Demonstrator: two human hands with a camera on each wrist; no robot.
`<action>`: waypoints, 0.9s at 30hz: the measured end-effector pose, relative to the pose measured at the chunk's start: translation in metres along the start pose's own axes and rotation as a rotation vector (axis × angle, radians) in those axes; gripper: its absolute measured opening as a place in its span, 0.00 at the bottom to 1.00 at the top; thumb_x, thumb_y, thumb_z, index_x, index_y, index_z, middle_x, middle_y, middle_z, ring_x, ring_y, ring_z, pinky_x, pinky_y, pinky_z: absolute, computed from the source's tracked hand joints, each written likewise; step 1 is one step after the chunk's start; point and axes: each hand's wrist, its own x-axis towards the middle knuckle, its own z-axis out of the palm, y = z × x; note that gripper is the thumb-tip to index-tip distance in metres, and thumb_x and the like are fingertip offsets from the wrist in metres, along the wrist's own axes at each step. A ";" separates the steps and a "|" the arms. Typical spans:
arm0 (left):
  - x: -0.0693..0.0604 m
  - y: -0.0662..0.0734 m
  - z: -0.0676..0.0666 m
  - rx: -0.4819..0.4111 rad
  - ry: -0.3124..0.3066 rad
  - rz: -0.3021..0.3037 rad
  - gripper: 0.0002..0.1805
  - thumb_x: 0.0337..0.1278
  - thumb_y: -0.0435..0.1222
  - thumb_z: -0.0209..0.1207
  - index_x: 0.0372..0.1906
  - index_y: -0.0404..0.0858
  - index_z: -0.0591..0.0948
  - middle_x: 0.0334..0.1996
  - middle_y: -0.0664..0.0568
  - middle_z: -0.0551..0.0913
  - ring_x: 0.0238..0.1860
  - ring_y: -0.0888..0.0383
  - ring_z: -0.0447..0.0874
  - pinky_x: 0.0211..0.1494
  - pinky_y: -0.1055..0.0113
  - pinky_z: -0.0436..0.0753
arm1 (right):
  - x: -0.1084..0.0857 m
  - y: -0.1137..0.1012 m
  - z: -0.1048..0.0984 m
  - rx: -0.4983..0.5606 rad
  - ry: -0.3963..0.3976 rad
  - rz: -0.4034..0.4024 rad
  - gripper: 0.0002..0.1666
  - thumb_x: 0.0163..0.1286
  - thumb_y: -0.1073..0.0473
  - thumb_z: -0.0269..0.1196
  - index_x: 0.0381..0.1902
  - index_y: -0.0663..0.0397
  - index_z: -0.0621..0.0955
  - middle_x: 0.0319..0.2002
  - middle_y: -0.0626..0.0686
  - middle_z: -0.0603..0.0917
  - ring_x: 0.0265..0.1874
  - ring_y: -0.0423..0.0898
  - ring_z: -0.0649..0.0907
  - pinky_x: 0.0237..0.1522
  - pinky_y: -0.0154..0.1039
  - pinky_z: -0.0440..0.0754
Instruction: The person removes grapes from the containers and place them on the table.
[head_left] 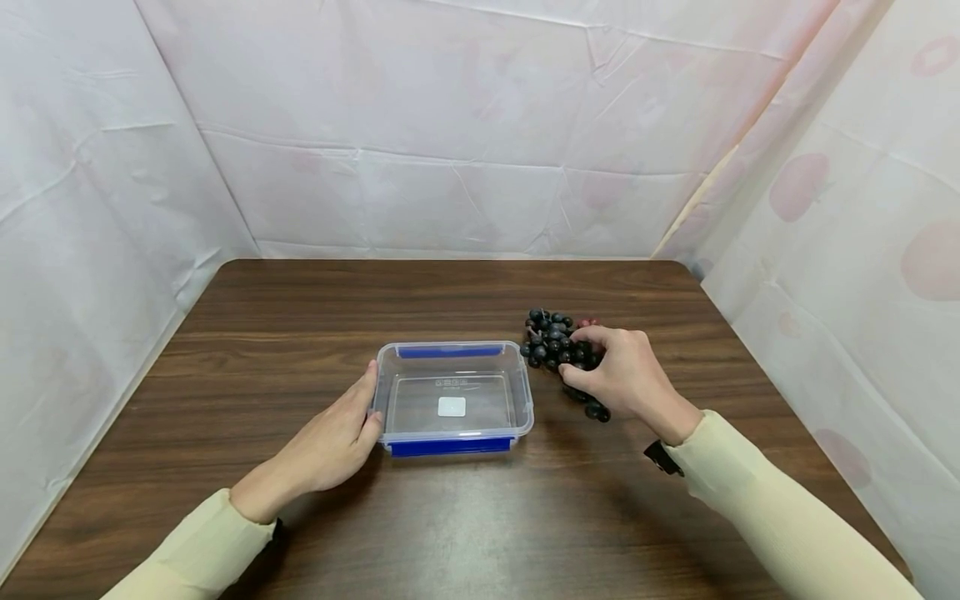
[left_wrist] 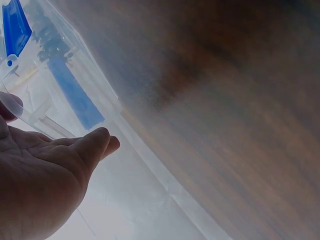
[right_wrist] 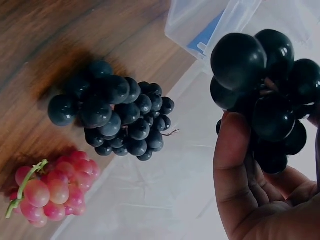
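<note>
A clear rectangular plastic food container (head_left: 453, 433) with blue clips stands lidless on the table, a white label on its bottom. Along its left side my left hand (head_left: 330, 446) rests with straight fingers, the thumb against the wall near the front corner. To the container's right, my right hand (head_left: 626, 375) pinches a small bunch of black grapes (right_wrist: 274, 117) between thumb and fingers. Beside it on the table lies another black grape bunch (right_wrist: 125, 115). A pink-red grape bunch (right_wrist: 55, 187) with a green stem lies nearby, mostly hidden by the right hand in the head view.
The dark wood-grain table (head_left: 300, 317) reaches back to a white sheet (head_left: 450, 125). More sheeting with faint pink shapes (head_left: 798, 187) hangs on the right. A dark strap (head_left: 663, 458) sits at the right wrist.
</note>
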 end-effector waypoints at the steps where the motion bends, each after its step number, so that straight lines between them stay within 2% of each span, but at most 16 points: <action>1: 0.000 0.000 0.000 0.001 0.001 0.002 0.39 0.77 0.36 0.46 0.81 0.28 0.42 0.81 0.38 0.47 0.80 0.45 0.50 0.77 0.45 0.59 | -0.001 0.001 0.000 0.001 -0.002 0.002 0.25 0.59 0.48 0.73 0.53 0.51 0.87 0.35 0.53 0.87 0.14 0.41 0.70 0.28 0.42 0.75; 5: 0.000 0.000 0.000 0.002 0.004 0.002 0.39 0.77 0.36 0.46 0.81 0.28 0.42 0.81 0.38 0.47 0.80 0.45 0.51 0.77 0.45 0.60 | -0.003 0.004 0.001 -0.002 -0.001 -0.003 0.25 0.59 0.48 0.74 0.53 0.51 0.87 0.23 0.48 0.81 0.13 0.41 0.68 0.25 0.41 0.73; 9: 0.000 0.000 0.000 0.000 0.006 -0.002 0.40 0.77 0.36 0.46 0.81 0.28 0.42 0.82 0.39 0.47 0.80 0.45 0.51 0.77 0.45 0.60 | -0.004 0.007 0.001 -0.010 0.012 -0.017 0.24 0.59 0.48 0.74 0.52 0.51 0.87 0.18 0.46 0.77 0.12 0.40 0.67 0.24 0.41 0.73; 15: 0.001 0.000 0.001 0.009 0.011 0.003 0.39 0.76 0.36 0.47 0.81 0.27 0.44 0.81 0.39 0.47 0.80 0.46 0.51 0.77 0.45 0.60 | -0.007 0.012 0.003 -0.015 0.028 -0.024 0.22 0.58 0.50 0.74 0.49 0.51 0.88 0.24 0.47 0.83 0.12 0.39 0.66 0.27 0.41 0.73; 18: 0.001 -0.001 0.001 0.008 0.013 0.007 0.39 0.76 0.36 0.47 0.81 0.26 0.44 0.81 0.38 0.47 0.80 0.46 0.51 0.77 0.45 0.60 | -0.008 0.014 0.003 -0.014 0.020 -0.014 0.23 0.58 0.50 0.75 0.50 0.52 0.88 0.21 0.47 0.80 0.11 0.38 0.64 0.26 0.40 0.72; 20: 0.001 -0.001 0.001 0.005 0.014 0.009 0.39 0.76 0.36 0.47 0.81 0.26 0.44 0.81 0.38 0.47 0.80 0.45 0.51 0.77 0.44 0.60 | -0.010 0.015 0.003 -0.010 0.002 0.001 0.24 0.58 0.50 0.74 0.51 0.53 0.87 0.14 0.47 0.76 0.10 0.38 0.62 0.24 0.40 0.71; 23: 0.000 -0.001 0.001 0.004 0.015 0.009 0.39 0.76 0.36 0.47 0.81 0.26 0.44 0.81 0.38 0.47 0.80 0.45 0.51 0.77 0.44 0.59 | -0.011 0.016 0.004 -0.005 -0.015 0.012 0.25 0.58 0.49 0.74 0.52 0.52 0.87 0.19 0.49 0.81 0.09 0.37 0.63 0.25 0.41 0.73; 27: 0.000 -0.001 0.001 0.004 0.010 0.003 0.39 0.77 0.37 0.46 0.81 0.27 0.44 0.82 0.39 0.46 0.80 0.46 0.51 0.77 0.45 0.60 | -0.013 0.019 0.007 0.002 -0.021 0.016 0.25 0.59 0.49 0.74 0.52 0.52 0.87 0.23 0.49 0.83 0.10 0.39 0.66 0.27 0.41 0.74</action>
